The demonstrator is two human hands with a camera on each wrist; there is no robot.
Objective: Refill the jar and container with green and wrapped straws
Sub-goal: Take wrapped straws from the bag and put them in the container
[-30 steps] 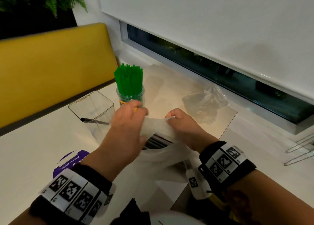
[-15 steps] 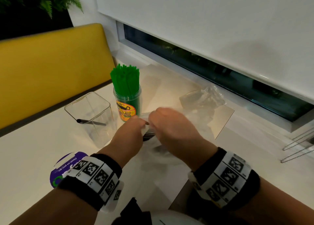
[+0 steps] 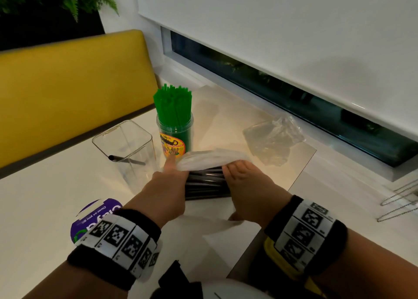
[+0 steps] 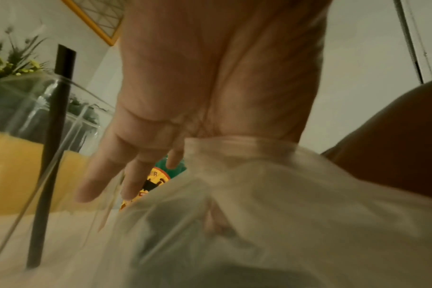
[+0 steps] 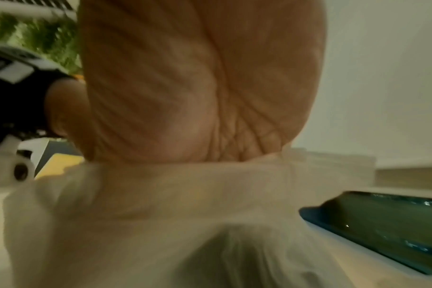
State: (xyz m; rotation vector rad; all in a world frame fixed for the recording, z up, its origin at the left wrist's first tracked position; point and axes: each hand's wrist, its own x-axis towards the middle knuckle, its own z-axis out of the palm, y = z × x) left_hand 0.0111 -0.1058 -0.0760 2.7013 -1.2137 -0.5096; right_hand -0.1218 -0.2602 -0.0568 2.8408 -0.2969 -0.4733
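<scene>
at centre frame, the left hand (image 3: 168, 185) and right hand (image 3: 246, 185) each grip an edge of a thin plastic bag (image 3: 210, 159), spreading its mouth over dark wrapped straws (image 3: 207, 182) lying left to right between them. the nearly empty clear container (image 3: 126, 149) stands just left, nearer the left hand; the jar (image 3: 175, 138) of green straws sits behind.

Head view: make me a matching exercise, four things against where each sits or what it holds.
Things:
1. jar
2. square container
3. white bag
4. crumpled clear bag

States:
A. lying loose near the window sill
B. packed with green straws
C. mouth stretched open between both hands
D. holds one dark straw

Pairs: 1-B, 2-D, 3-C, 4-A. The left hand and right hand spread the white bag over dark straws.
</scene>
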